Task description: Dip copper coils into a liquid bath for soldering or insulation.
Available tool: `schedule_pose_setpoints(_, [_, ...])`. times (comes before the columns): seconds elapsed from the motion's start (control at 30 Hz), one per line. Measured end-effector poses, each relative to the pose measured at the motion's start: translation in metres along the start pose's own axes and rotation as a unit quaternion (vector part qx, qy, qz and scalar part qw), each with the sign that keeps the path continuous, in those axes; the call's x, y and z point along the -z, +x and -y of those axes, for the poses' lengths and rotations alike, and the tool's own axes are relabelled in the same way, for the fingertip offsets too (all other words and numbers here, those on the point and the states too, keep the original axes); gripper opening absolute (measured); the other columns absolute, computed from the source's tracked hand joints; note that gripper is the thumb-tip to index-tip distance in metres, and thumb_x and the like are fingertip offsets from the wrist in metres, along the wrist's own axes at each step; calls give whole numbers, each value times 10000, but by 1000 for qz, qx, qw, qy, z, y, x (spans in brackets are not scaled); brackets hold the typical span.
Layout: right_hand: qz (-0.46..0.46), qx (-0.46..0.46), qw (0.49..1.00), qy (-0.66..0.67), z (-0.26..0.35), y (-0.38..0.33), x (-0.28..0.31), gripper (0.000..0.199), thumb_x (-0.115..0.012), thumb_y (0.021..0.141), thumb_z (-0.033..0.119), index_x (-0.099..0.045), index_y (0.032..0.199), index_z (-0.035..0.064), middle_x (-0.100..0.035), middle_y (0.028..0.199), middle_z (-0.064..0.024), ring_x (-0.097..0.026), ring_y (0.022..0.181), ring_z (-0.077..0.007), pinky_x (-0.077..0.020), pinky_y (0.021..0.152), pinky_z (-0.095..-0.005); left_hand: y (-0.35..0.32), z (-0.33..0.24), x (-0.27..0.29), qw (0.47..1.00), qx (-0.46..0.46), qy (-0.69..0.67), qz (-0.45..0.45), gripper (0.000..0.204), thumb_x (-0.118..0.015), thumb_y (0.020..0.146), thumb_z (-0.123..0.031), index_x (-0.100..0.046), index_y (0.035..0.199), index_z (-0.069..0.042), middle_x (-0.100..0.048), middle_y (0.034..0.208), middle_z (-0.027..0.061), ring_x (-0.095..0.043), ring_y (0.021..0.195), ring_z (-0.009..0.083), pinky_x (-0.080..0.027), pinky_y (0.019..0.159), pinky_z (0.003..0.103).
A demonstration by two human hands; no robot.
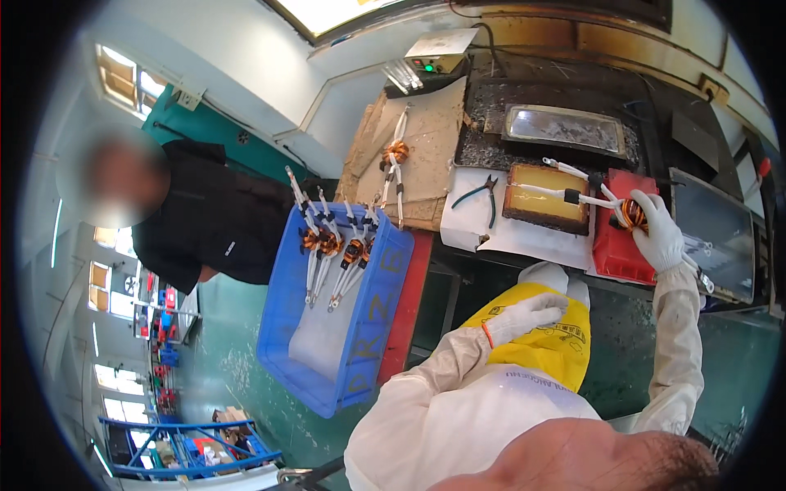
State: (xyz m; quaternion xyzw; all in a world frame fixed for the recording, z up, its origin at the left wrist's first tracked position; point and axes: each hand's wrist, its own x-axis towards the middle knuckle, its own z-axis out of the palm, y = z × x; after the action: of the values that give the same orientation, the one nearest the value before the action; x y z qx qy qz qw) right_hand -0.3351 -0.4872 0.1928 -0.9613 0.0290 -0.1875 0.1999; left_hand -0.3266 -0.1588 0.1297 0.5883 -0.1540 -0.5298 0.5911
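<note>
My right hand [659, 237], in a white glove, is closed around a copper-wound ring coil [630, 214] with white-sleeved leads. It holds the coil above a red plastic bin [620, 250]. One lead stretches left over a shallow dark-rimmed tray [547, 222] with a yellowish surface; whether its tip touches that surface I cannot tell. My left hand [528, 317], gloved as well, lies with its fingers extended over the yellow apron [565, 348] on my lap and holds nothing. Cutting pliers [481, 197] with dark green handles lie on white paper left of the tray.
Behind the tray sits a silvery-topped rectangular pot [565, 129]. Another coil [395, 153] lies on cardboard [426, 123] at left. A blue crate [307, 372] beside the bench holds several coils. A control box [440, 53] stands at the back. A person in black [217, 204] stands left.
</note>
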Motion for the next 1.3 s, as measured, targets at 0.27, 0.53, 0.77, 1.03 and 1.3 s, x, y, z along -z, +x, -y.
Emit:
schedule_pose_setpoints(0.27, [35, 3, 999, 26, 0, -1, 2, 646, -645, 714, -49, -524, 1321, 136, -549, 1225, -126, -593, 1086, -371, -513, 860, -407, 6, -17, -18, 998, -3, 28, -62, 463, -601, 979, -313, -558, 1350, -40, -597, 1321, 78, -540, 1235, 169, -408, 1057, 296])
schedule_pose_setpoints(0.53, [30, -32, 999, 15, -12, -4, 0, 618, -607, 742, -32, -524, 1325, 154, -552, 1249, -124, -586, 1118, -381, -515, 876, -404, 30, -72, -34, 915, -155, 345, -144, 440, -636, 892, -310, -579, 1246, -54, -620, 1205, 178, -603, 1086, 361, -521, 894, 431])
schedule_pose_setpoints(0.77, [29, -54, 998, -33, 4, 5, -5, 537, -639, 776, 63, -534, 1278, 223, -573, 1128, -119, -623, 1009, -367, -530, 798, -453, 136, -103, -18, 605, -435, 585, -320, 528, -672, 812, -223, -522, 1288, -51, -518, 1321, 205, -467, 1266, 399, -399, 1065, 471])
schedule_pose_setpoints(1.03, [12, -65, 997, -50, 9, -10, -3, 556, -667, 764, 80, -538, 1284, 227, -577, 1130, -102, -625, 1011, -348, -533, 801, -430, 197, -87, -14, 512, -377, 662, -398, 267, -568, 878, -185, -597, 1083, -17, -591, 1156, 195, -580, 1037, 332, -478, 913, 411])
schedule_pose_setpoints(1.3, [17, -84, 996, -33, 6, -3, -7, 570, -650, 767, 66, -531, 1302, 226, -566, 1178, -109, -613, 1036, -363, -524, 824, -413, 205, -88, -16, 511, -308, 685, -419, 185, -589, 828, -160, -571, 976, -51, -565, 969, 131, -579, 914, 283, -498, 797, 385])
